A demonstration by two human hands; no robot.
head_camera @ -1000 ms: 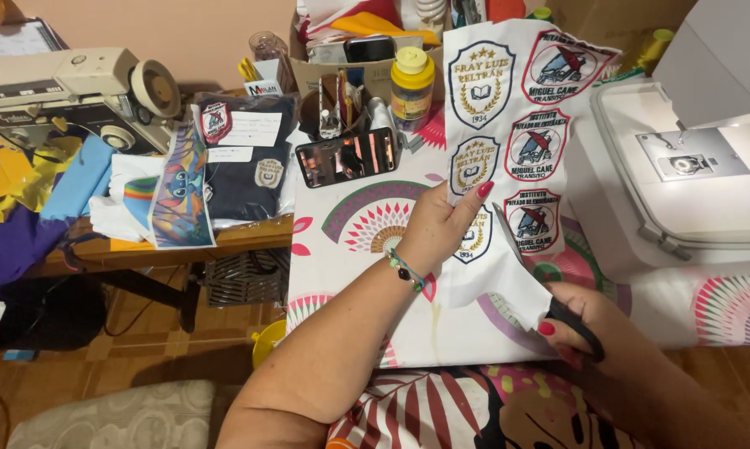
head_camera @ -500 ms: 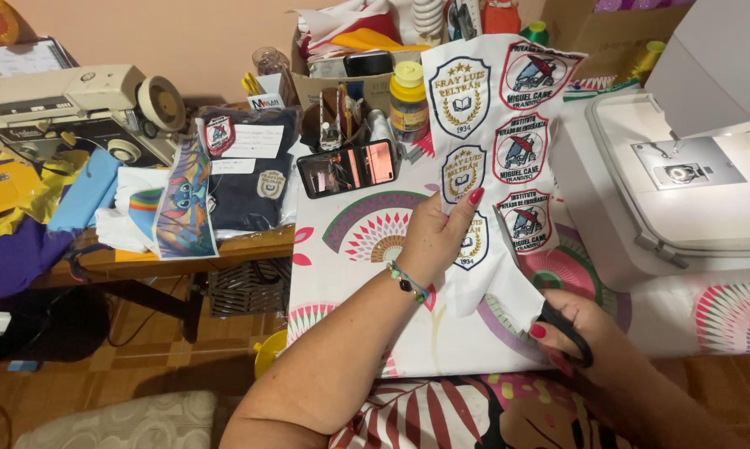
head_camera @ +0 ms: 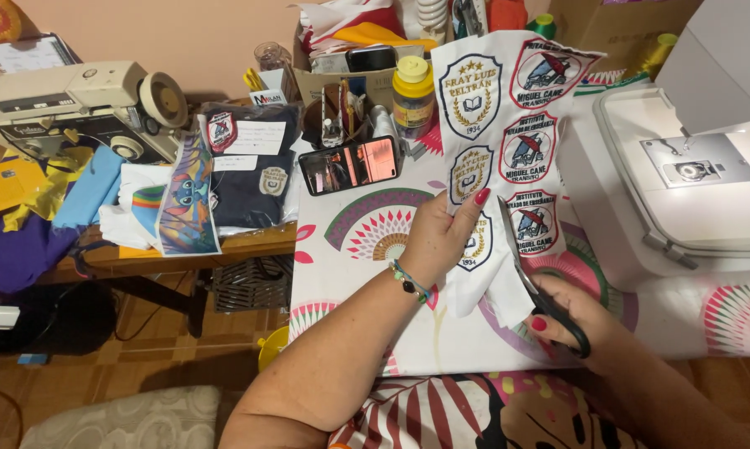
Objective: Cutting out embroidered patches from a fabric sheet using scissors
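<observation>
Patterned tablecloth fills centre frame. Left hand pinches white badge sheet at centre; right hand grips black scissors, blades in the cloth. Phone and yellow-lidded jar behind; sewing machine right, cut off. Scissor tips hidden.

A peach-coloured wall ran behind everything, plain and evenly lit. Below it stood a wooden side table, its edge showing under heaps of cloth, with dark legs dropping to a floor of brown tiles. A table covered in a white patterned cloth filled the middle, and a grey cushioned seat sat low at the left.
</observation>
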